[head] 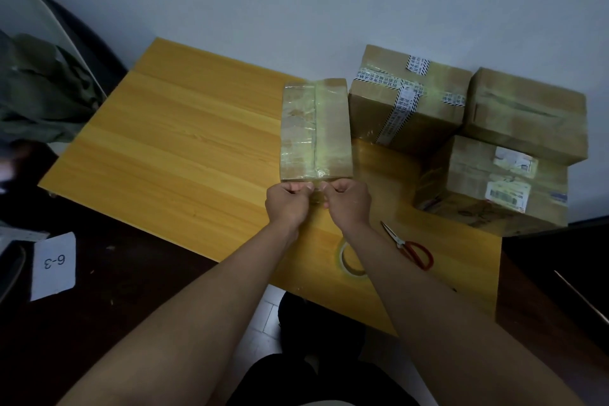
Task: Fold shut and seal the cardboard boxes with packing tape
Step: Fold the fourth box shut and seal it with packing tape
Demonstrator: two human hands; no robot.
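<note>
A narrow cardboard box [315, 130] lies shut on the yellow wooden table [184, 142], with a strip of clear tape along its top seam. My left hand [288, 204] and my right hand [346, 203] meet at the box's near end, fingers curled, pinching the tape end over that edge. A roll of clear packing tape [350, 261] lies flat on the table under my right forearm, partly hidden by it.
Three taped cardboard boxes stand at the back right: one with printed tape [405, 99], one against the wall [527, 112], a labelled one [494, 184] in front. Red-handled scissors [410, 245] lie right of my forearm. A paper marked 6-3 [54, 265] lies at left.
</note>
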